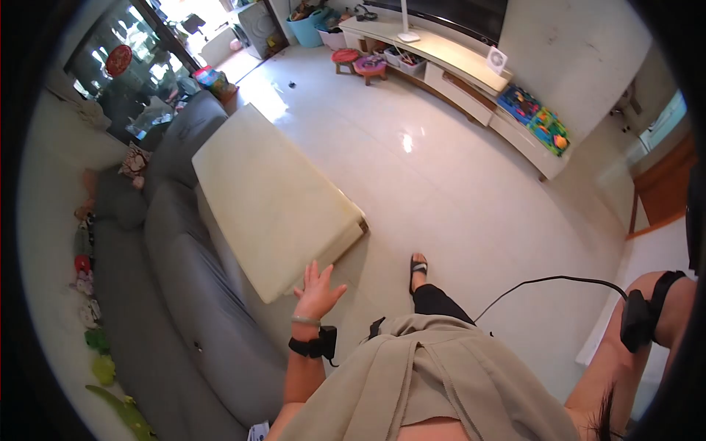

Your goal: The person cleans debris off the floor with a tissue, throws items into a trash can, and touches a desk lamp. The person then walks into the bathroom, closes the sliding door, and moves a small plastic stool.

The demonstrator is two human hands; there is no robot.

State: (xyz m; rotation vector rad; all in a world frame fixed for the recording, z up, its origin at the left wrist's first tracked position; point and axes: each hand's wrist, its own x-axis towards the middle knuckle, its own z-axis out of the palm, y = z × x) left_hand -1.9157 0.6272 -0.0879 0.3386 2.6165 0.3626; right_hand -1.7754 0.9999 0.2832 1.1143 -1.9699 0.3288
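Note:
My left hand (318,292) is open, fingers spread and holding nothing. It hovers at the near end of a low cream-topped coffee table (272,191); whether the fingertips touch the edge I cannot tell. A bracelet and a black strap with a small black device (323,342) circle the left wrist. On the right, my bent arm (607,367) carries another black strapped device (638,321) with a cable. The right hand itself lies outside the picture, past the dark edge.
A grey sofa (198,294) runs along the left, close to the table, with soft toys behind it. Opposite stands a long TV cabinet (456,62) with colourful toys (535,119) on its end. Two small stools (370,66) stand beside it. My sandalled foot (418,268) is on the tiled floor.

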